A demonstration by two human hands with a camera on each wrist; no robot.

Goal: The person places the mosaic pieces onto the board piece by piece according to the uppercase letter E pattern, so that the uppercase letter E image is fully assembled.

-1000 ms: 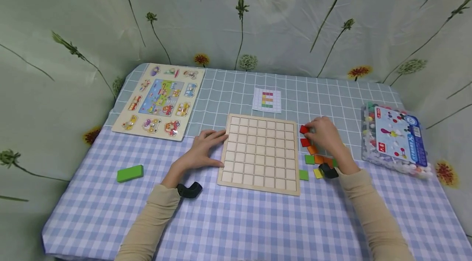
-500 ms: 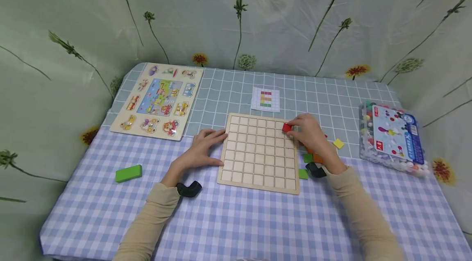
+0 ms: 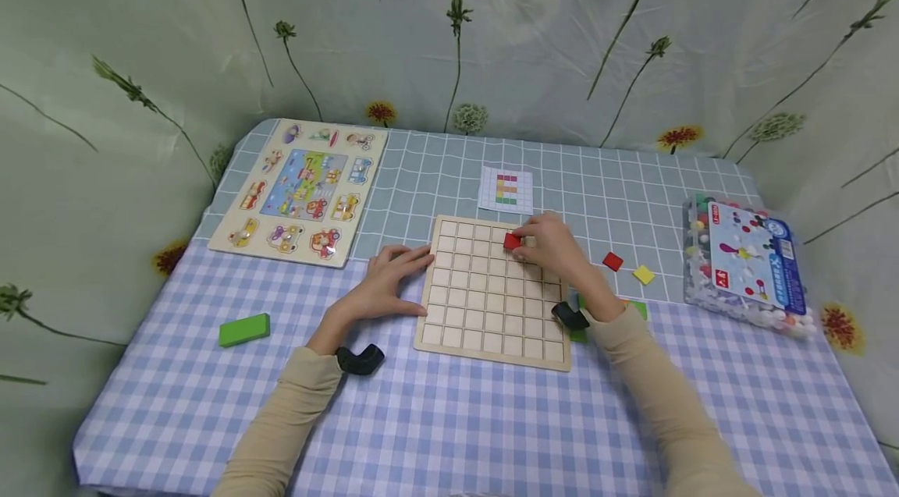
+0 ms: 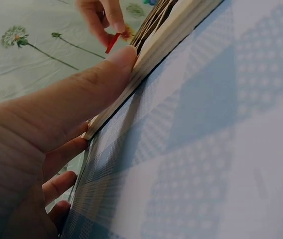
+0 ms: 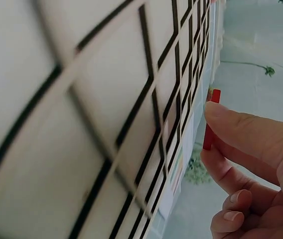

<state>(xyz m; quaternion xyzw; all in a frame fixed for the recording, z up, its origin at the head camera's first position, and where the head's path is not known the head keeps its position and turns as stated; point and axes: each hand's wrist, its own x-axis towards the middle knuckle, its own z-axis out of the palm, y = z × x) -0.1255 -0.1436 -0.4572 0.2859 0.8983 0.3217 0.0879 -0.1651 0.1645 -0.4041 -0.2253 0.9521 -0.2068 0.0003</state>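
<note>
Grid board (image 3: 475, 300) at frame centre; red tile (image 3: 512, 241) held above its upper right part.
Peg puzzle (image 3: 281, 193) lies at upper left, and a plastic box (image 3: 755, 259) of coloured pieces at right. Your left hand (image 3: 388, 284) touches the grid board's left edge with its tips, thumb and fingers set wide apart. Your right hand (image 3: 551, 247), right of centre, has a narrow grip: you pinch the red tile between thumb and fingertip. Pattern card (image 3: 506, 189) lies just beyond the grid board's far edge, upper centre. Green block (image 3: 244, 330) lies at lower left. Second red tile (image 3: 612, 261) and yellow tile (image 3: 643, 275) lie near each other, right of the grid board.
</note>
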